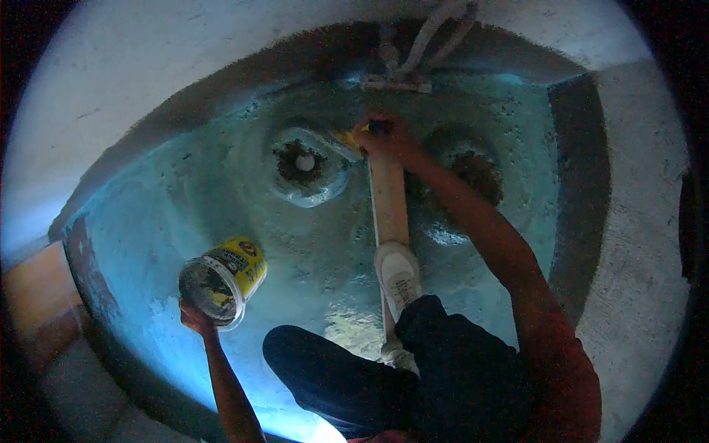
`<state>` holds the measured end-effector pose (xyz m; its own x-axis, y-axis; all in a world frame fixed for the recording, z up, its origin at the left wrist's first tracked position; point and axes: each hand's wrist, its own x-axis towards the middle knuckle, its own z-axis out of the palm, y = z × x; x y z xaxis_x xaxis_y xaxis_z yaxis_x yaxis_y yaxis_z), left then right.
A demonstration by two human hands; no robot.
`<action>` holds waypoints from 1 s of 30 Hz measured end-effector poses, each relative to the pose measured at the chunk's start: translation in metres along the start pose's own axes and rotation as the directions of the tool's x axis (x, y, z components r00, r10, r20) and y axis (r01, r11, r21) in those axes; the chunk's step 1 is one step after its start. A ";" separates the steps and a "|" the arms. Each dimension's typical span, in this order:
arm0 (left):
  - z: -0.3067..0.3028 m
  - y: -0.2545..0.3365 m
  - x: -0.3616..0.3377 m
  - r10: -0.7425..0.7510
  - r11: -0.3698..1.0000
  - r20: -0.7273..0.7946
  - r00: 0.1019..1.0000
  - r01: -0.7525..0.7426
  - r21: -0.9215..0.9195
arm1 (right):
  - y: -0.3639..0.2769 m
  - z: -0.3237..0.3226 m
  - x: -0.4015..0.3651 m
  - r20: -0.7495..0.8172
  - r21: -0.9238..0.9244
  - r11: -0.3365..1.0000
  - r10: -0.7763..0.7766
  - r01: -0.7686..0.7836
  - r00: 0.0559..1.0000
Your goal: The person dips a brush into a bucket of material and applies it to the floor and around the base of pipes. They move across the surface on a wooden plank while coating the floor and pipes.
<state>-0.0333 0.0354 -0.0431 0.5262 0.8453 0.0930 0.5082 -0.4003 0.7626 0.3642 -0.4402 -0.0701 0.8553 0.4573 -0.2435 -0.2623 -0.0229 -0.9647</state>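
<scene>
My left hand [198, 317] grips the rim of a yellow plastic bucket [252, 260], which is tilted so its mouth faces me. Grey-green residue coats the inside of the bucket. At the far end of a narrow plank, my right hand [382, 137] is closed around a yellow and black brush [348, 140], its working end low beside the raised ring of the left floor hole [299, 161]. The fingers hide most of the brush. Wet-looking teal coating covers the floor [244, 199] around both hands.
My shoe [399, 275] rests on the wooden plank [390, 199], which crosses the coated floor. A second rough hole [476, 177] lies right of the plank. Pipes [413, 55] rise at the far wall. Grey walls with a dark lower band surround the floor; a brick ledge [43, 284] is at left.
</scene>
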 end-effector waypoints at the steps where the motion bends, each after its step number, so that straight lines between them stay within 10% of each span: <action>1: 0.001 0.004 0.000 -0.025 0.999 -0.001 1.000 0.025 -0.043 | -0.012 0.005 -0.009 -0.038 -0.121 0.993 0.006 -0.010 0.999; 7: 0.012 0.031 -0.006 -0.191 0.982 -0.104 0.976 0.191 -0.016 | -0.073 0.021 -0.022 -0.208 -0.331 0.900 0.224 -0.284 0.952; 11: 0.009 0.025 -0.004 -0.168 0.980 -0.068 0.983 0.174 0.098 | -0.087 0.049 0.023 -0.028 -0.619 0.782 -0.117 0.075 0.993; 15: 0.002 0.011 -0.003 -0.102 0.995 -0.013 0.995 0.102 -0.014 | -0.059 0.069 0.080 0.160 -0.526 0.725 -0.428 0.444 0.890; 23: 0.007 0.020 -0.005 -0.100 0.995 -0.026 0.995 0.100 -0.007 | -0.063 0.035 0.061 0.265 -0.251 0.914 -0.253 0.320 0.931; 30: 0.010 0.028 -0.004 -0.188 0.976 -0.044 0.981 0.181 -0.123 | -0.047 0.024 -0.013 0.176 -0.500 0.790 -0.309 0.356 0.934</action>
<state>-0.0146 0.0170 -0.0280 0.3907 0.9202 -0.0238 0.5072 -0.1937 0.8398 0.3548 -0.4236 -0.0189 0.8016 0.5912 0.0887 0.3205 -0.2996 -0.8986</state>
